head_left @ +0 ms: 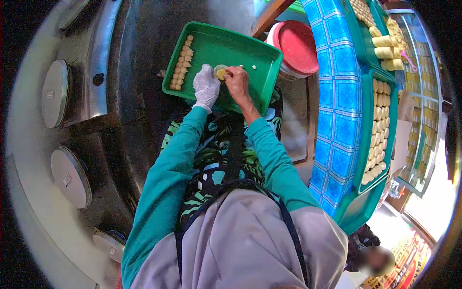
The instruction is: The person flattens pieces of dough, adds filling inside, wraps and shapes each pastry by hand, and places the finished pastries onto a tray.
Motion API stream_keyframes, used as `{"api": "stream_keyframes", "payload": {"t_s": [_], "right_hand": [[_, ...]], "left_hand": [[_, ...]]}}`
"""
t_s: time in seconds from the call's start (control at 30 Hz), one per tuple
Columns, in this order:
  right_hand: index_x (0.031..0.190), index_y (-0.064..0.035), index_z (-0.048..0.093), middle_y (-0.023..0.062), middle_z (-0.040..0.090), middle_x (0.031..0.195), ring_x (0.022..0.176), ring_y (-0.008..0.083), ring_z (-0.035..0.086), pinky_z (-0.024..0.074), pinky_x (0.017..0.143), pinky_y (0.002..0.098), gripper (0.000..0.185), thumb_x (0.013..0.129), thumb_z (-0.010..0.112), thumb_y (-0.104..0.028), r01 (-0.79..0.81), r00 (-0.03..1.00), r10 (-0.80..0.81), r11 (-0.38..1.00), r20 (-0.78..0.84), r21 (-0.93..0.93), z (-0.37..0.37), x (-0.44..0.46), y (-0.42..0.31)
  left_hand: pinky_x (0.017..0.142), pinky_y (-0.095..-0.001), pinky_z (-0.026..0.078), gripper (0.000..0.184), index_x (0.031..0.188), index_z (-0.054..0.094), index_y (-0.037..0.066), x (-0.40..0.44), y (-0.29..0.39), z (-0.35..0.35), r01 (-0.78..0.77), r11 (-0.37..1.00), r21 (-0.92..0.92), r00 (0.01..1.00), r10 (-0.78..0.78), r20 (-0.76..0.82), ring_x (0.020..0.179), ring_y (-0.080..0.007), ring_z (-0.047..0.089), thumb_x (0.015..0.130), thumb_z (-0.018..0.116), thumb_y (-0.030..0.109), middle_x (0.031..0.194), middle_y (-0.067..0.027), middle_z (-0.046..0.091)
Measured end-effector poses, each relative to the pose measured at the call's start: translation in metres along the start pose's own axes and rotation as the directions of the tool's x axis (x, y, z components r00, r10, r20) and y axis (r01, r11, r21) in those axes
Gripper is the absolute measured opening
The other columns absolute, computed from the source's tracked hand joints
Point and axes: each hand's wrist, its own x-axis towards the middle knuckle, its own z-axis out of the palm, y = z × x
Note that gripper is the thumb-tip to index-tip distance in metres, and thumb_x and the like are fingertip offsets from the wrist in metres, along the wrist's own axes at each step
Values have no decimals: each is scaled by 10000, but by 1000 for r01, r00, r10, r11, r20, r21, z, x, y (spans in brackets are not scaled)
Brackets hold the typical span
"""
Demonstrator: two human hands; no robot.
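My left hand, in a clear white glove, is over the green tray on my lap with its fingers curled closed. What those fingers hold, if anything, I cannot make out. Just right of it is a small pale round piece with a yellow middle. My bare right hand pinches the edge of this piece with thumb and fingers. Along the tray's left side, small dough balls lie in two tight rows. A tiny white bit lies near the tray's right side.
A bucket with a red lid stands beyond the tray's right corner. At right, a blue checked cloth covers a table with green trays of dough pieces and yellow rolls. Round lids line the left; another person is at lower right.
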Motion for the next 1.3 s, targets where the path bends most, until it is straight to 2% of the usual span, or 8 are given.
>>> {"api": "stream_keyframes", "payload": {"t_s": [0.13, 0.2, 0.53, 0.67, 0.77, 0.87, 1.03, 1.3], "right_hand": [[857, -39, 702, 175, 664, 846, 821, 358, 619, 494, 750, 455, 174, 705, 726, -121, -52, 996, 46, 996, 81, 70, -6, 2, -10], [851, -41, 703, 173, 659, 833, 817, 360, 616, 496, 753, 455, 169, 708, 720, -130, -73, 990, 72, 997, 123, 4, -8, 4, -14], [888, -43, 682, 186, 636, 864, 846, 375, 602, 493, 745, 471, 170, 743, 686, -132, -74, 994, 75, 997, 75, -12, -1, 2, -16], [899, -57, 690, 186, 642, 857, 841, 380, 594, 489, 740, 471, 168, 757, 661, -141, -21, 995, 18, 999, 101, 26, -1, 4, -15], [888, -55, 697, 182, 652, 832, 824, 380, 599, 490, 720, 469, 172, 742, 648, -131, 38, 987, -46, 998, 153, 51, -9, 9, -14], [841, -44, 704, 188, 664, 791, 778, 369, 617, 496, 696, 452, 160, 713, 641, -115, 14, 975, -34, 996, 221, 91, -15, 14, -17], [794, -39, 722, 215, 662, 751, 660, 342, 642, 505, 649, 409, 160, 686, 646, -129, 22, 986, -55, 979, 158, 204, -16, 17, -20], [903, 41, 719, 114, 699, 739, 541, 148, 641, 513, 436, 260, 141, 801, 713, -56, -563, 814, 390, 710, 431, 422, -16, 24, -4]], "left_hand": [[600, -398, 532, 178, 877, 598, -3, -1, -19, 9, 66, 967, -247, 985, -103, -140, 637, -313, 661, 739, 679, 75, 714, -167, 665], [582, -317, 533, 278, 945, 619, -38, -1, -24, 11, 315, 697, -644, 923, -384, 37, 622, -211, 653, 685, 700, 15, 738, -120, 680], [578, -256, 504, 445, 1123, 608, -83, -3, -11, 1, 386, 384, -839, 828, -546, 131, 671, -165, 635, 703, 736, -5, 856, -106, 687], [604, -268, 502, 388, 1098, 622, -83, -7, -8, 10, 364, 469, -805, 878, -462, 128, 702, -167, 637, 736, 718, 18, 858, -107, 687], [697, -317, 488, 363, 961, 685, -59, 6, 11, -15, 248, 922, -297, 959, -191, 208, 765, -219, 661, 869, 619, 287, 847, -141, 697], [694, -397, 499, 372, 970, 717, 32, 8, 27, -36, 162, 925, -344, 965, -76, 250, 797, -384, 651, 886, 523, 338, 858, -232, 672], [783, -339, 521, 226, 924, 733, 13, 7, -10, -14, 383, 793, -473, 920, -373, 120, 816, -251, 701, 780, 629, 152, 878, -147, 727], [719, -322, 505, 205, 899, 739, 1, -13, -24, 25, 365, 790, -494, 924, -373, 85, 788, -224, 699, 809, 621, 142, 829, -157, 725]]}}
